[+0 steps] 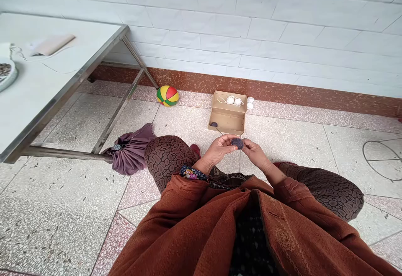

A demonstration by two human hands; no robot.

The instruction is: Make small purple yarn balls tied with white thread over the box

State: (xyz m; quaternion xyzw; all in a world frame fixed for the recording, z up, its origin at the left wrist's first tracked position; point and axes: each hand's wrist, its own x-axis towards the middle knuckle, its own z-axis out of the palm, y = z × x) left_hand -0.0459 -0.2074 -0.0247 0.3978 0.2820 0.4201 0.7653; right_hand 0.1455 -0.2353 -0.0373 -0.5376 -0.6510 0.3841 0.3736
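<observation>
Between my two hands, above the floor, is a small dark purple-grey ball of yarn [237, 143]. My left hand [217, 152] pinches it from the left with thumb and fingers. Closed fingertips of my right hand [256, 154] press at its right side; any strand between them is too small to make out. Just beyond my hands lies an open cardboard box [230, 121]. A second dark yarn ball [214, 124] rests in its near left part, with a dark strand running towards my hands. White yarn balls [230, 100] sit in its far part.
More white balls [250, 102] lie right of the box. A colourful ball [167, 96] rests near the wall. At left stand a metal-framed table [94, 58] and a folded purple umbrella [132, 150]. A wire ring [381, 161] lies on the floor at right.
</observation>
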